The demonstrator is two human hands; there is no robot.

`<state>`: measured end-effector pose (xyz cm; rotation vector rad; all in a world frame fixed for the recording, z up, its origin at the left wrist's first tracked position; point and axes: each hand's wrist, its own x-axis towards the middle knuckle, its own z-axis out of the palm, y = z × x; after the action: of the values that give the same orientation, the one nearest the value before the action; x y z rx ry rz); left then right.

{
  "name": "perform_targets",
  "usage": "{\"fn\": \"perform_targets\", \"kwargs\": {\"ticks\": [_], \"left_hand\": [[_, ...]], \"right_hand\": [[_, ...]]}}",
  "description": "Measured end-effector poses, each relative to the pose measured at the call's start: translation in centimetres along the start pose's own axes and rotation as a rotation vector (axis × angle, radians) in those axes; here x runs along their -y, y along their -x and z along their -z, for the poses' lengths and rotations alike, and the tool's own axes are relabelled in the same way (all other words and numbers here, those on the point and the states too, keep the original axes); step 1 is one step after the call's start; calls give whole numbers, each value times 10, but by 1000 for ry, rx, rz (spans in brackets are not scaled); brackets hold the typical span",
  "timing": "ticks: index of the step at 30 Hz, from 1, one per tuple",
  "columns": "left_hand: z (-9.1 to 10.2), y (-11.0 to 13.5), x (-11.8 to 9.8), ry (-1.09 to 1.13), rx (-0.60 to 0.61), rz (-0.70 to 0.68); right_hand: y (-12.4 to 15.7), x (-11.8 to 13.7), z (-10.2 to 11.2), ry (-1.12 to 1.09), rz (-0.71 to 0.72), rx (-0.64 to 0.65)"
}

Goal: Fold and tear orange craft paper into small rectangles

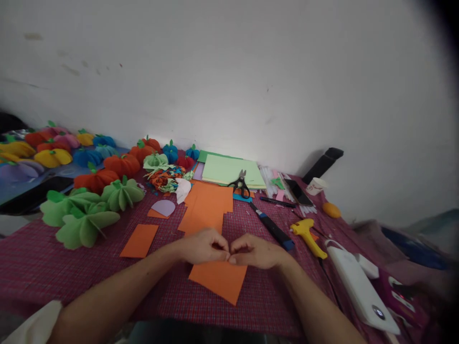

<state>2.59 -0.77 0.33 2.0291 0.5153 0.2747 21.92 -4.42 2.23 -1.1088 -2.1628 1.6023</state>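
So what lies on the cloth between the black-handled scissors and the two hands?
In the head view, a stack of orange paper sheets covers most of the stretch between the black-handled scissors and the left hand and right hand.

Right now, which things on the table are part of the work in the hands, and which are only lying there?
In use:
- left hand and right hand, fingers pinched together on the orange sheet

Lying about:
- scissors
- glue gun
- green paper stack
- paper pumpkins
- phone
- paper cup
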Motion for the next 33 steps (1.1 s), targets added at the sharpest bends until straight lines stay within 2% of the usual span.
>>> {"fn": "perform_targets", "kwargs": {"ticks": [9,15,19,22,27,33], "left_hand": [[2,-3,0,18,83,86],[19,2,1,64,42,123],[23,5,1,66,36,133],[16,2,2,68,51,140],[8,-3,9,51,57,127],[24,2,9,41,32,119]], "right_hand": [[-3,-10,5,40,-10,3],[13,-23,23,-264,-108,75],[20,-19,30,-181,-34,-69],[11,-12,19,-45,40,-179],[-8,-16,-5,52,41,-238],[5,-15,9,59,13,-216]]}}
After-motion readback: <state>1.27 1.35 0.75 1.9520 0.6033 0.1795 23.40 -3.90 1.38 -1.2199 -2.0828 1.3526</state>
